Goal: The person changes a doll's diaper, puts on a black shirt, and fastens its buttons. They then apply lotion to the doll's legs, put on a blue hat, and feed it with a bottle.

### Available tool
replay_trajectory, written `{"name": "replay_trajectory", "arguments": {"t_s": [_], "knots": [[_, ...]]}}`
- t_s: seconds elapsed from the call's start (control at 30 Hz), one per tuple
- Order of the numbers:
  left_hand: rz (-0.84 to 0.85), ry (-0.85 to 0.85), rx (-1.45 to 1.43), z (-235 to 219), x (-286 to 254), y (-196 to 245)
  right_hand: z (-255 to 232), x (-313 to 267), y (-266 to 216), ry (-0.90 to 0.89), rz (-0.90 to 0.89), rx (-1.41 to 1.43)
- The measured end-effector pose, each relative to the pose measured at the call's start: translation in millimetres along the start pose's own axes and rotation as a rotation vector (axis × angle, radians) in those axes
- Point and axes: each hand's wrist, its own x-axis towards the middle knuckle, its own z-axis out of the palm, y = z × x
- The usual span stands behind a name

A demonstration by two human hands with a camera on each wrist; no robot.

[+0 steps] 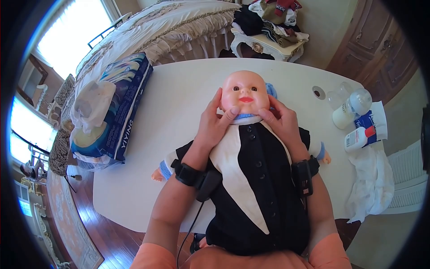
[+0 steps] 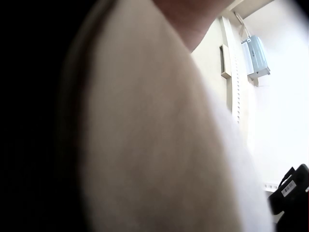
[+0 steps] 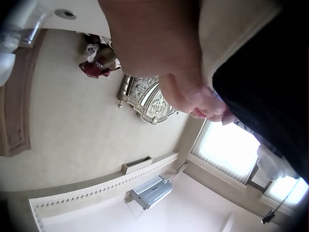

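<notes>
A bald baby doll [image 1: 245, 92] lies face up on the white table [image 1: 179, 80], dressed in a black and cream buttoned outfit [image 1: 257, 157] with blue cuffs. My left hand [image 1: 213, 123] grips one side of its head and neck, thumb against the chin. On the other side, my right hand [image 1: 284, 123] does the same. Fingertips behind the head are hidden. In the right wrist view, my right hand [image 3: 154, 48] is beside cream and black cloth [image 3: 260, 82]. Pale, blurred cloth fills much of the left wrist view, with a bit of skin at its top.
At the table's left lies a blue diaper pack [image 1: 134, 105] with a white wipes pack [image 1: 92, 105]. Along the right edge are a baby bottle [image 1: 354, 107], a white bottle with a red cap [image 1: 357, 139] and a white cloth [image 1: 369, 179]. A cable hangs from my left wrist strap.
</notes>
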Motion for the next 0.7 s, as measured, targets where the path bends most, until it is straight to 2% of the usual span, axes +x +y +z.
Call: {"name": "replay_trajectory", "arguments": {"t_s": [0.03, 0.07, 0.13, 0.27, 0.37, 0.43, 0.67, 0.7], "knots": [[0.086, 0.029, 0.172, 1.5, 0.9, -1.8, 1.9, 1.0, 3.0, 0.008, -0.05, -0.108], [0.088, 0.026, 0.172, 2.5, 0.7, -3.4, 2.6, 1.5, 4.3, 0.017, -0.098, -0.218], [0.065, 0.013, 0.252, 5.8, -1.4, 2.4, 2.9, 0.5, -10.5, 0.011, -0.078, -0.291], [0.04, -0.016, 0.105, 4.5, -0.3, 2.2, 3.9, 2.3, -14.7, -0.047, 0.029, -0.443], [0.0, -0.03, 0.032, 4.2, 0.2, 8.7, 4.5, 1.9, -15.1, -0.018, 0.035, -0.366], [0.035, -0.013, 0.146, 3.0, 1.2, 6.1, 5.6, 1.0, -17.2, -0.006, 0.052, -0.347], [0.041, -0.048, 0.073, -0.4, 2.5, 5.1, 7.0, 4.4, -0.2, 0.07, 0.109, -0.219], [-0.032, -0.016, 0.035, -0.5, 1.8, 4.3, 8.0, 5.4, 6.4, 0.073, 0.108, -0.218]]}}
